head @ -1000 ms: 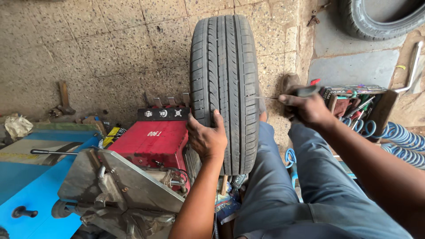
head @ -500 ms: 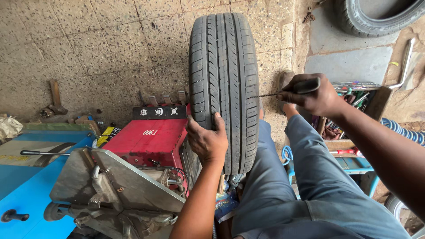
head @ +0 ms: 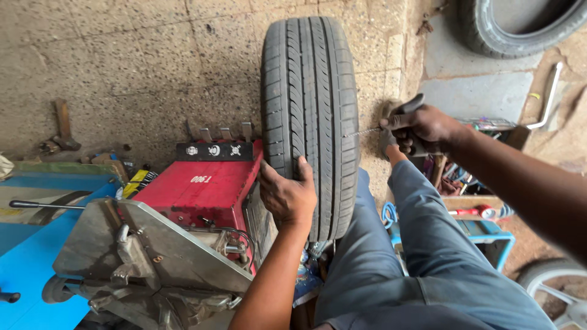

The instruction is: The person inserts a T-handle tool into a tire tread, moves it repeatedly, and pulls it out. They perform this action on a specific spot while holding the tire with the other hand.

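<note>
Right hand, formerly back by the toolbox, now brought up right of the upright tyre, fist closed on a dark-handled tool, thin shaft touching the tread. Left hand: spread flat on the tread's lower part. Red machine: left of the tyre.

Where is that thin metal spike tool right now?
In the head view, the spike tool is right of centre, held in the right hand, its tip against the right edge of the upright tyre.
</note>
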